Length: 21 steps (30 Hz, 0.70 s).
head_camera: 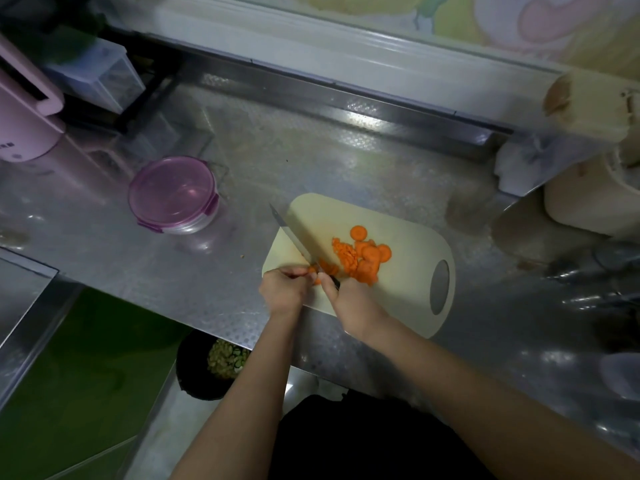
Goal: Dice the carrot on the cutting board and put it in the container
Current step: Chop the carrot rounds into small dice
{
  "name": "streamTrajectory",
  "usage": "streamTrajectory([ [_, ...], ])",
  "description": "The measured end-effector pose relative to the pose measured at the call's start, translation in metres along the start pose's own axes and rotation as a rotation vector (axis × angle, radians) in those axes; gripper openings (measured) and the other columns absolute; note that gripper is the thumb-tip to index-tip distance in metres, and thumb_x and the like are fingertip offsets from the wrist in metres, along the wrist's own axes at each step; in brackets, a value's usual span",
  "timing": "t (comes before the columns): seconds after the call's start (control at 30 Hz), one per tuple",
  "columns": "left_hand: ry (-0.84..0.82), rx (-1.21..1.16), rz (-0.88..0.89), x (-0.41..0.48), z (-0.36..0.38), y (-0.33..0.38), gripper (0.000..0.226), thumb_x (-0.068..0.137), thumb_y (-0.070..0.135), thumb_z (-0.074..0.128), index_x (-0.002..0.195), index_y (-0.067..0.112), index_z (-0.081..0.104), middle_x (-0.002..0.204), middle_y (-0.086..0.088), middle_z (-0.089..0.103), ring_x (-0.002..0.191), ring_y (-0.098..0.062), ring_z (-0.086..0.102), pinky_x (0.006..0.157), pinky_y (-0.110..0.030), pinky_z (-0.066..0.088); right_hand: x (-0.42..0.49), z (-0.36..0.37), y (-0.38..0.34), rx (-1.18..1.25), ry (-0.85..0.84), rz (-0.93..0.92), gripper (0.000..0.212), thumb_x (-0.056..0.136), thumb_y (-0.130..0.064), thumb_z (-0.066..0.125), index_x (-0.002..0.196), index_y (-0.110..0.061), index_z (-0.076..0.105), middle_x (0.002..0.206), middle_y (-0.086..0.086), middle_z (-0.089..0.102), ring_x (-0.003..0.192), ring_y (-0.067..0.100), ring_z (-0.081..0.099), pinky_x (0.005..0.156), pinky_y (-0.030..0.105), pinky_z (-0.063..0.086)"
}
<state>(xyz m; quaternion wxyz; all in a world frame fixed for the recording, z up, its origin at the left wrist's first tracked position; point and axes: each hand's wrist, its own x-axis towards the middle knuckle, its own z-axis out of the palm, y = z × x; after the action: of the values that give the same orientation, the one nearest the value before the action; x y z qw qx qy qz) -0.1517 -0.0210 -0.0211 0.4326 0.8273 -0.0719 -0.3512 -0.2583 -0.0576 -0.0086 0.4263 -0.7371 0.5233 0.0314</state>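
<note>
A cream cutting board lies on the steel counter, with orange carrot slices and small diced bits piled near its middle. My right hand grips the handle of a knife, whose blade runs up and left across the board. My left hand pinches a few carrot pieces right beside the blade at the board's near left edge. A round clear container with a purple clip lid stands closed to the left of the board.
A pink appliance and clear plastic boxes stand at the back left. Cream containers crowd the right side. Below the counter edge sits a black bin with vegetable scraps. A raised steel ledge runs along the back.
</note>
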Motion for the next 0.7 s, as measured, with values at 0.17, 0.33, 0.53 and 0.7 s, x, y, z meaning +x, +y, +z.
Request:
streamTrajectory([
  [0.17, 0.012, 0.008, 0.025, -0.005, 0.000, -0.001, 0.009, 0.071, 0.011, 0.078, 0.078, 0.011, 0.072, 0.082, -0.005, 0.071, 0.075, -0.012, 0.064, 0.075, -0.019, 0.050, -0.001, -0.006, -0.006, 0.089, -0.015, 0.027, 0.057, 0.098, -0.049, 0.033, 0.066, -0.005, 0.051, 0.058, 0.003, 0.045, 0.076, 0.028, 0.058, 0.065, 0.028, 0.035],
  [0.33, -0.026, -0.021, 0.092, -0.008, 0.000, -0.004, 0.010, 0.074, 0.008, 0.076, 0.084, 0.006, 0.074, 0.079, -0.005, 0.071, 0.062, 0.003, 0.057, 0.058, 0.003, 0.040, 0.007, -0.014, 0.000, 0.139, -0.023, 0.026, 0.057, 0.098, -0.048, 0.033, 0.065, -0.007, 0.054, 0.067, 0.012, 0.055, 0.082, 0.032, 0.058, 0.068, 0.025, 0.033],
  [0.53, -0.010, -0.015, 0.108, -0.007, 0.000, -0.007, 0.012, 0.073, 0.008, 0.077, 0.085, 0.008, 0.074, 0.074, -0.001, 0.067, 0.052, 0.007, 0.056, 0.055, 0.003, 0.038, -0.002, -0.016, 0.009, 0.251, 0.015, -0.076, 0.045, 0.099, -0.044, 0.035, 0.072, -0.018, 0.059, 0.057, -0.004, 0.046, 0.068, 0.015, 0.050, 0.071, 0.024, 0.034],
  [0.7, 0.005, 0.010, 0.099, -0.005, 0.000, -0.007, 0.013, 0.070, 0.011, 0.080, 0.081, 0.008, 0.074, 0.077, 0.001, 0.067, 0.070, -0.008, 0.059, 0.057, 0.002, 0.039, -0.012, -0.016, 0.014, 0.293, 0.012, -0.089, 0.048, 0.099, -0.043, 0.035, 0.061, -0.018, 0.050, 0.058, 0.002, 0.049, 0.057, 0.011, 0.046, 0.066, 0.028, 0.036],
])
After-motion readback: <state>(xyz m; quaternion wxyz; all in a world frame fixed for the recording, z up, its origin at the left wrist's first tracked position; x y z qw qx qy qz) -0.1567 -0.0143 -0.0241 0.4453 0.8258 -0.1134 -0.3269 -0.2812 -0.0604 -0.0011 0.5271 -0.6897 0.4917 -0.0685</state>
